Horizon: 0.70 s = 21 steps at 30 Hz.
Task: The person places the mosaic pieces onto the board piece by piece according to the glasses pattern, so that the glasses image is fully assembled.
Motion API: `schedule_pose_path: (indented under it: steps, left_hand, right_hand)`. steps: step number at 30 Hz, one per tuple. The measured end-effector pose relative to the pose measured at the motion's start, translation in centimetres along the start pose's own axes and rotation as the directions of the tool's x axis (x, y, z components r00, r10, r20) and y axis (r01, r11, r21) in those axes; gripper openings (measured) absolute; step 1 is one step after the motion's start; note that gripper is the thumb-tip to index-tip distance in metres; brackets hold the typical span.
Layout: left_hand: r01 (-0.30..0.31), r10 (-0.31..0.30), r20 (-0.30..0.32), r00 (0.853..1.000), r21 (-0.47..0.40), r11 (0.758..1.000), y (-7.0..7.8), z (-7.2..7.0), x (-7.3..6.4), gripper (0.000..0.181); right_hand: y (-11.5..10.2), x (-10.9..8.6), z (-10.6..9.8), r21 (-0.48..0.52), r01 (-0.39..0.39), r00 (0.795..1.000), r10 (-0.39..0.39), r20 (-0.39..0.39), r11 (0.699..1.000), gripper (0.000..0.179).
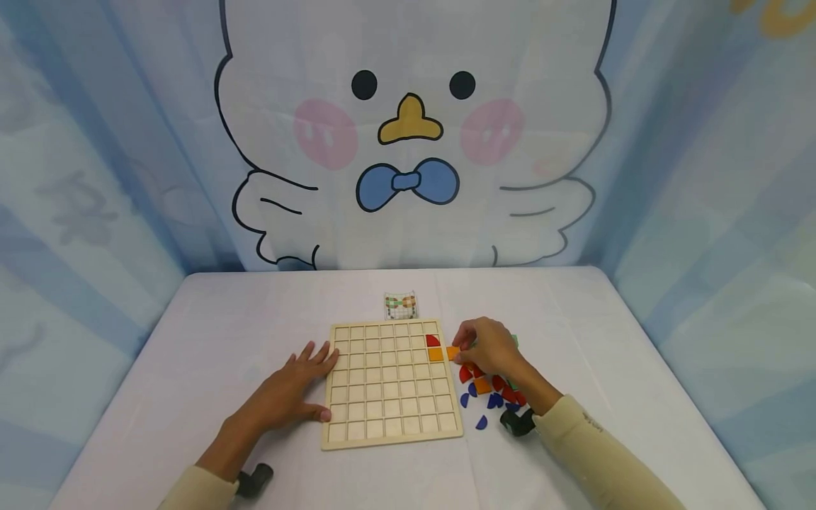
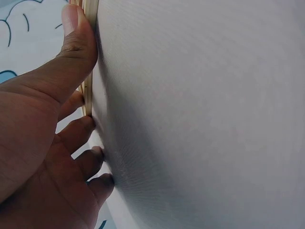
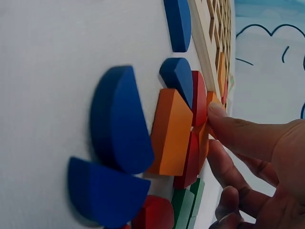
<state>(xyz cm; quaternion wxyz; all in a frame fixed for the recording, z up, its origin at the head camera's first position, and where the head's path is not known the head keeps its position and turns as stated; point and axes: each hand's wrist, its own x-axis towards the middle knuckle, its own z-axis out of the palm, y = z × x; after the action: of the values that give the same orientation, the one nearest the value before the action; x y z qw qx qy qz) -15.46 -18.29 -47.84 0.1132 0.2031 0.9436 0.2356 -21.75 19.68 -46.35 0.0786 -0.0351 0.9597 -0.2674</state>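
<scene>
A wooden grid board (image 1: 394,382) lies flat on the white table. My left hand (image 1: 290,393) rests at its left edge with fingers spread; thumb and fingertips touch the rim, which also shows in the left wrist view. In the board's upper right cells sit a red quarter-round piece (image 1: 433,341) and an orange square piece (image 1: 435,354). Just beyond the right edge, my right hand (image 1: 487,347) pinches another orange block (image 1: 452,353) between thumb and finger. In the right wrist view the thumb touches that block, and the other fingers are partly curled.
Right of the board lie loose blue half-round blocks (image 3: 121,121), an orange block (image 3: 170,133), red blocks (image 3: 199,98) and green blocks (image 3: 182,207). A small patterned card (image 1: 400,306) lies behind the board. A curtain with a cartoon figure (image 1: 408,177) hangs beyond the table.
</scene>
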Motion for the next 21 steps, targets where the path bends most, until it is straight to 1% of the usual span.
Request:
schedule_pose_path:
  steps: [5, 8, 14, 21]
  left_hand:
    - [0.016, -0.016, 0.007, 1.0, -0.004, 1.0, 0.1, 0.0, 0.0, 0.111]
    - [0.024, -0.024, 0.012, 1.0, -0.002, 1.0, 0.1, 0.0, 0.0, 0.112]
    - [0.029, -0.029, 0.016, 0.999, -0.001, 1.0, 0.0, 0.1, 0.0, 0.111]
    - [0.026, -0.026, 0.013, 1.0, 0.001, 1.0, 0.0, 0.1, 0.0, 0.112]
  right_hand:
    - [-0.1, -0.1, -0.2, 0.065, -0.026, 1.0, 0.026, 0.002, 0.998, 0.014]
    - [-0.1, 0.2, -0.4, 0.094, -0.025, 1.0, 0.026, -0.016, 0.995, 0.013]
    - [-0.6, 0.7, -0.5, 0.113, 0.042, 0.998, -0.035, -0.059, 0.993, 0.01]
    - [-2.2, 1.8, 0.3, 0.133, 0.099, 0.994, -0.09, -0.066, 0.986, 0.012]
